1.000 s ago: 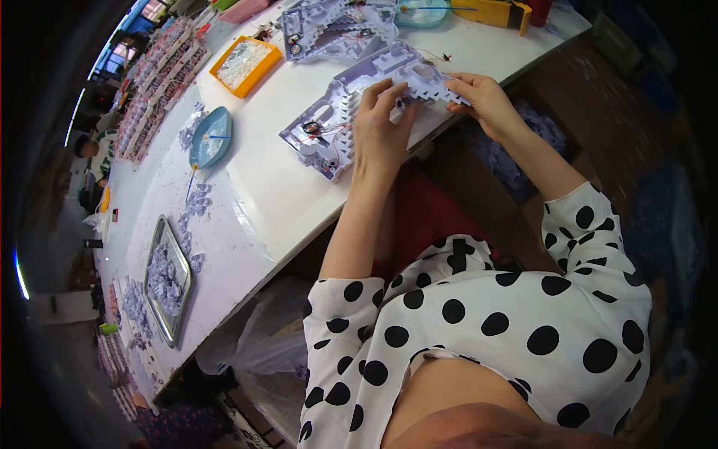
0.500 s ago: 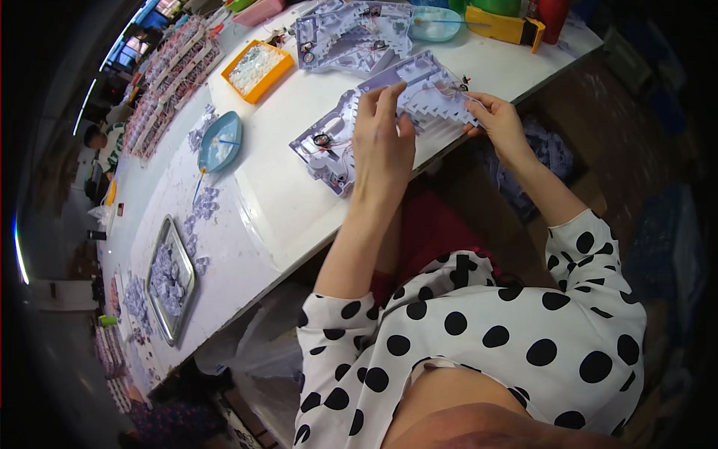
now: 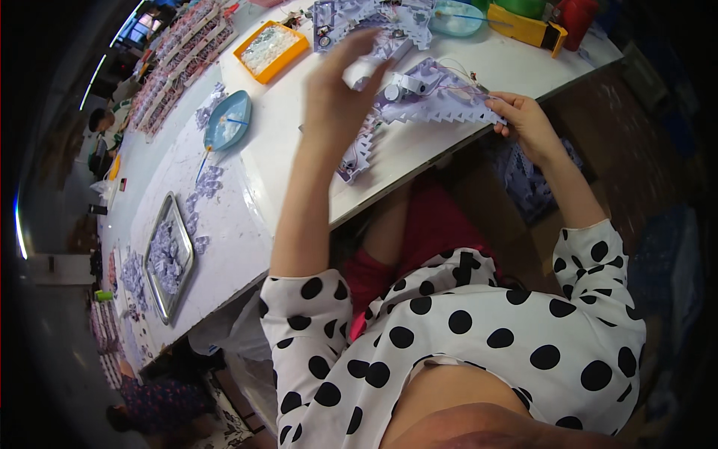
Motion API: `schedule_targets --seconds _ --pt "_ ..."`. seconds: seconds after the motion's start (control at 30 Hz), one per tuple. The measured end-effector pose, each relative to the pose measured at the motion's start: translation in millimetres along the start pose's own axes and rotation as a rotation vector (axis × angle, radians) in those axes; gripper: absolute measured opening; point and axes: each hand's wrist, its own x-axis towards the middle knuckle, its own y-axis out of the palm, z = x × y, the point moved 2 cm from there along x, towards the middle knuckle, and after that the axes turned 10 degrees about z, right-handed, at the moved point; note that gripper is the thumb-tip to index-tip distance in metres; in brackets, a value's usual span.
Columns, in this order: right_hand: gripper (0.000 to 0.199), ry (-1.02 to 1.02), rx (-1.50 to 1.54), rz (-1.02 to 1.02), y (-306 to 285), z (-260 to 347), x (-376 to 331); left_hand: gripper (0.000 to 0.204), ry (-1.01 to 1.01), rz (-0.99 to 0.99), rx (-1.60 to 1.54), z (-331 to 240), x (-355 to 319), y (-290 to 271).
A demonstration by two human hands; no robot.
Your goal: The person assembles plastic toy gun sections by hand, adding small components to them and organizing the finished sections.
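My right hand (image 3: pixel 526 126) pinches the right end of a lavender plastic housing (image 3: pixel 441 108) with a toothed edge, tilted at the table's front edge. Thin wires and a small white cylindrical part (image 3: pixel 404 87) show on it. My left hand (image 3: pixel 334 93) is raised over the left part of the housing, smeared by motion, with thumb and fingers apart. It hides much of that part. Behind lies a further group of lavender housings (image 3: pixel 381 22) with wires and small round parts.
An orange tray (image 3: pixel 278 66) holds white bits; blue dishes (image 3: pixel 227 120) stand left and at the back. Lavender pieces fill a metal tray (image 3: pixel 191 258). A yellow tool (image 3: pixel 523 28) lies by a red container (image 3: pixel 576 22). Other people sit at left.
My left hand has lifted off the housing and moved left and up. The housing's right part has tilted, its toothed edge now facing me; my right hand keeps hold and has shifted slightly right.
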Motion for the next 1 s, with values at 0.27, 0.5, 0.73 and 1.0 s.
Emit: schedule_targets --seconds 0.27,0.5,0.73,1.0 --pt "0.033 0.081 -0.143 0.305 13 41 53 0.051 -0.37 0.255 -0.124 26 -25 -47" --pt "0.029 0.018 -0.098 0.723 92 69 132 0.052 -0.652 0.041 -0.448 36 -67 -78" --pt "0.029 0.144 -0.031 0.53 107 18 190 0.051 -0.628 -0.076 -0.071 38 -106 -50" --pt "0.049 0.059 0.108 0.192 128 -10 142 0.053 -0.592 -0.136 0.034 28 -108 -19"
